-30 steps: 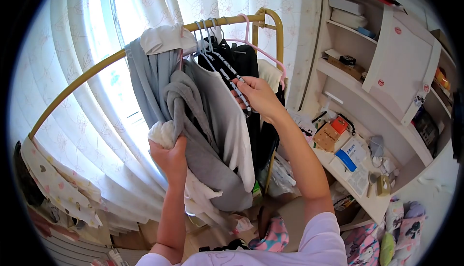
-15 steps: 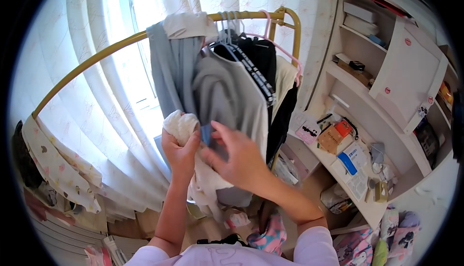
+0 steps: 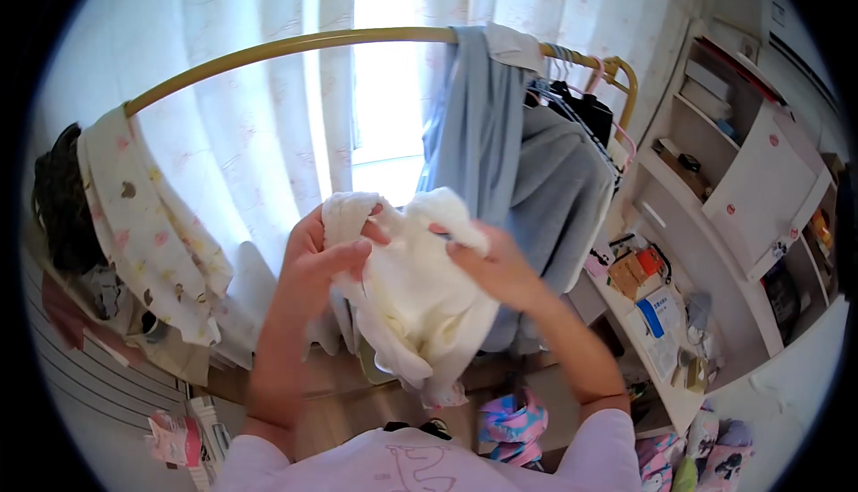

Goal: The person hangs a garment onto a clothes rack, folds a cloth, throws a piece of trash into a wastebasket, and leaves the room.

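A cream-white garment hangs between my hands in front of my chest, its top edge spread apart and its lower part drooping in folds. I cannot make out what kind of clothing it is. My left hand grips the left side of the thick top edge, thumb on the near side. On the other side, my right hand has its thumb and fingers closed on the right part of that edge, slightly blurred. Just beyond the right hand, a blue-grey cloth and a grey top hang from the gold rail.
A patterned cloth hangs over the rail's left end. White curtains cover the window behind. At right stands a shelved desk with papers and small items. A pink-and-blue patterned cloth is low near my body.
My view has turned left, so the rack sits further right. The white garment, bunched at my left hand before, is now opened out, and my right hand has taken hold of its other side.
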`<state>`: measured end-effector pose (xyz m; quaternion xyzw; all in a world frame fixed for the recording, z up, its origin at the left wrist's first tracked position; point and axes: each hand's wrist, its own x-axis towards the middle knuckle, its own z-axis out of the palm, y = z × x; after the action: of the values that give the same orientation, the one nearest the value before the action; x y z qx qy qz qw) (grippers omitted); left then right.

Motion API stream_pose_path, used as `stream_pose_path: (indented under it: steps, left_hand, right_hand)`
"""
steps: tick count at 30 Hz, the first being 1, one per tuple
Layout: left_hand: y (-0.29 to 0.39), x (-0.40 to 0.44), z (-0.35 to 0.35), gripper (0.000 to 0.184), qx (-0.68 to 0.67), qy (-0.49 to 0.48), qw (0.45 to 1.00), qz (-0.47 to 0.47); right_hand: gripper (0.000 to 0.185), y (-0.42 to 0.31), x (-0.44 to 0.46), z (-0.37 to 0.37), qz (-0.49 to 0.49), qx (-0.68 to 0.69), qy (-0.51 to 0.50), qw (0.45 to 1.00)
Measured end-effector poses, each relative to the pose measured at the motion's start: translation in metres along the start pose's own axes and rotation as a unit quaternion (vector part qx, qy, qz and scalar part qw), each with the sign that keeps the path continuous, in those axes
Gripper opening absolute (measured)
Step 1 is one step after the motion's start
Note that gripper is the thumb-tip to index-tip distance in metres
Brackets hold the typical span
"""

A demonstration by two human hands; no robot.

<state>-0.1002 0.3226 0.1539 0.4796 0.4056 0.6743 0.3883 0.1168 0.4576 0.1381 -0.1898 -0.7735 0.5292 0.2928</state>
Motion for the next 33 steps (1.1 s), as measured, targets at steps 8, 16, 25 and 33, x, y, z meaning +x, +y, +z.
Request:
stream_pose_path:
  steps: [8,16,25,33]
  left_hand:
    - [0.071,-0.031,-0.094,0.072,0.424,-0.095,0.9,0.026]
    - [0.03,-0.053,-0.076,0.049,0.364,-0.15,0.918,0.047]
    - [0.081,-0.067,-0.184,0.025,0.481,-0.035,0.856,0.185]
    - [0.133,-0.042,-0.236,0.017,0.468,0.051,0.841,0.266]
  right_hand:
    - [0.042,-0.062,0.003,0.017,-0.023,-0.333,-0.078,0.939]
    - [0.038,-0.102,0.023,0.131,-0.194,-0.25,0.001,0.949]
    - [0.019,-0.044,0.01,0.05,-0.019,-0.608,0.018,0.793]
    - [0.043,-0.073,-0.011,0.003,0.353,-0.22,0.086,0.905]
